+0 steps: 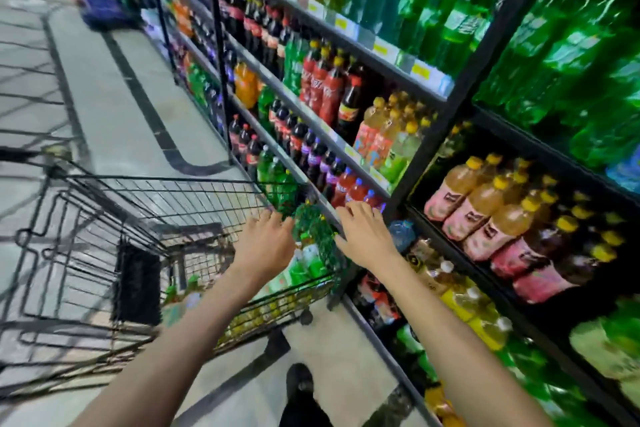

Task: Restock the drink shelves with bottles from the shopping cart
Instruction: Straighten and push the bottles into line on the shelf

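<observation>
Green soda bottles [310, 255] sit heaped in the corner of the wire shopping cart [166, 198] nearest the drink shelves [349, 149], and the cart stands tight against them. Both hands are released and hold nothing: the left hand [265, 244] hovers flat-fingered just beside the bottles, and the right hand [363, 236] spreads over the cart's rim by the shelf edge. With so little room there, a carelessly lifted bottle could snag the wire rim or knock the red drink bottles [349, 189] off their front row.
</observation>
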